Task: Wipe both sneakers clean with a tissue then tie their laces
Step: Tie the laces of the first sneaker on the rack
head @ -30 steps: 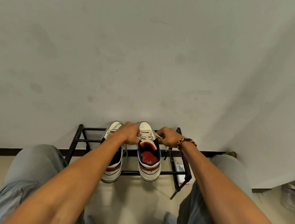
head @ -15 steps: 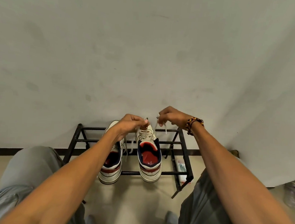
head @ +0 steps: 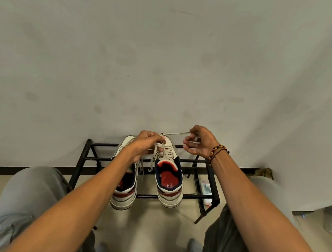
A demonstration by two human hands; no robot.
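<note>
Head view: my left grip [head: 146, 144] and right grip [head: 199, 141] pinch the right sneaker's [head: 168, 173] lace [head: 175, 134]; left forearm [head: 88, 195] hides left sneaker [head: 125, 190]; insole print unreadable.

Two sneakers [head: 126, 174] [head: 168, 173], one rack [head: 175, 196], two hands [head: 145, 144] [head: 200, 142].

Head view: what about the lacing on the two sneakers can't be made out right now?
- Left sneaker: its eyelets and tongue are covered by the left hand and forearm.
- Right sneaker: whether a knot has formed is hidden behind the left hand's fingers.
- Lace: its end vanishes inside the right hand.
- Small packet on the rack: print too small to read.
</note>
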